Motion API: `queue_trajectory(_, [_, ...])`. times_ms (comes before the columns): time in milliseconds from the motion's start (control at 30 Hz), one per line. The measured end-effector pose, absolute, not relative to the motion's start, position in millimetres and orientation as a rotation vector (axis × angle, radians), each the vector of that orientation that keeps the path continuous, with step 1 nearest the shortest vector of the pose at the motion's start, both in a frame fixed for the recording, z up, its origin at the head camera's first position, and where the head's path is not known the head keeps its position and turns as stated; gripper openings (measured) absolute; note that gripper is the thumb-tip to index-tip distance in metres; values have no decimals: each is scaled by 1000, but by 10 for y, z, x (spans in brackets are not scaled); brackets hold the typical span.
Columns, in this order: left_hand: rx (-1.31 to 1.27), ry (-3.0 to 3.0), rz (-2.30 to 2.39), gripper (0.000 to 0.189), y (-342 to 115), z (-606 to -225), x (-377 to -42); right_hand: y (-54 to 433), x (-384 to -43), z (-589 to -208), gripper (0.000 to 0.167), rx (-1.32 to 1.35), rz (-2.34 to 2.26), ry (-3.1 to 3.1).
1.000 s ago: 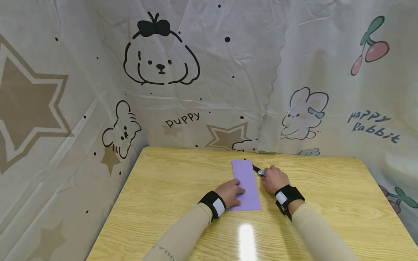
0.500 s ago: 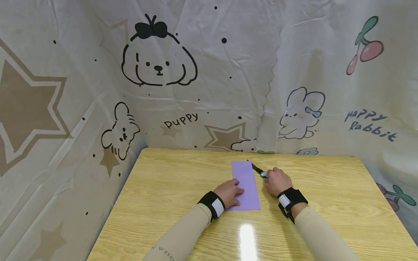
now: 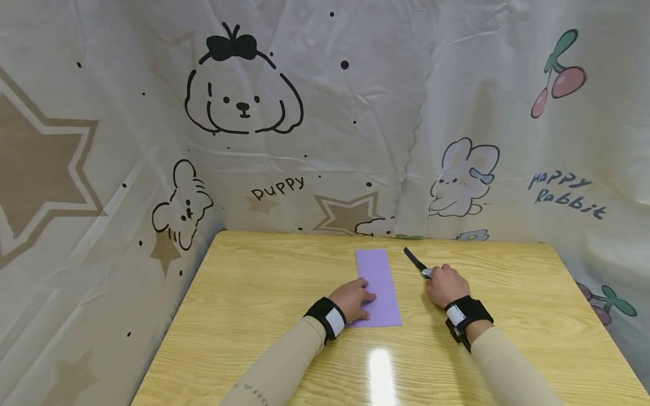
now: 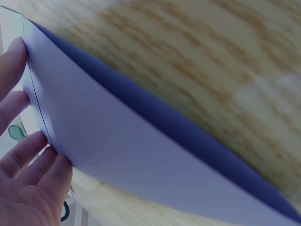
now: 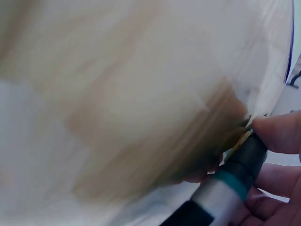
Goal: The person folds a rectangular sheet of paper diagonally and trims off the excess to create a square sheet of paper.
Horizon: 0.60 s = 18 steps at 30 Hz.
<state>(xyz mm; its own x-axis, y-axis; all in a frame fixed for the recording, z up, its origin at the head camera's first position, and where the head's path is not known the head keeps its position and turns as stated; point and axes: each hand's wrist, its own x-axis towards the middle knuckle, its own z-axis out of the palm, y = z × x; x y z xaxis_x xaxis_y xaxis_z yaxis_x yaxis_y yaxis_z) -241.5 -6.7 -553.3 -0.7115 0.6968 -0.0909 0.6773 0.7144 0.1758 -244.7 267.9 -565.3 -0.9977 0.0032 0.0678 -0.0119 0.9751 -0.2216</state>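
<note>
A folded purple sheet of paper lies lengthwise on the table. My left hand rests on its left side with the fingers spread. In the left wrist view, the upper layer of the paper bows up over a dark gap along one long edge. To the right of the sheet, my right hand grips a utility knife by its handle, and the dark blade points toward the back left, apart from the paper. The right wrist view shows the knife's black and silver handle with a teal band, fingers around it.
The wooden table runs back to a printed cloth backdrop with dog, rabbit and star drawings. Another stretch of cloth hangs along the left side. Light glares on the table near the front.
My right hand has moved right with the utility knife, so its blade has come away from the paper's far right corner. My left hand stays on the paper.
</note>
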Motion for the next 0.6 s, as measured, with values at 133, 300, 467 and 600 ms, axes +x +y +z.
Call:
queue_trajectory(133, [1130, 2767, 206, 50, -89, -5550, -2418, 2837, -2320, -5673, 21, -24, 386, -3037])
queue_trajectory(300, [1110, 2756, 217, 51, -110, -5541, -2423, 2941, -2198, -5661, 27, -75, 464, -3027])
queue_trajectory(467, [1090, 2742, 238, 52, -100, -5529, -2432, 2966, -2152, -5612, 31, -142, 537, -3034])
queue_trajectory(600, [1069, 2709, 263, 53, -74, -5494, -2424, 2980, -2146, -5592, 34, -186, 546, -3055])
